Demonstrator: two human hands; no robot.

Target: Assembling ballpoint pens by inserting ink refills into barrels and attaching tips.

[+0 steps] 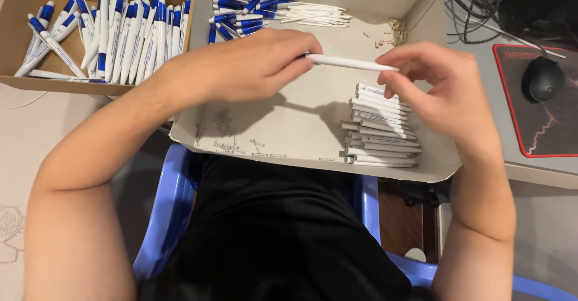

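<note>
I am holding a white barrel (351,63) between both hands — left hand (241,66) and right hand (442,87) pinching its ends — above the near stack (380,129); it is calling for a steady grip.

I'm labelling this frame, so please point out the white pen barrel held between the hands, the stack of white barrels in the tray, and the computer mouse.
White plastic pen barrel (352,63): head view, mid-shaft.
Stack of white barrels (382,133): head view, middle of pile.
Black computer mouse (542,79): head view, its back.
</note>
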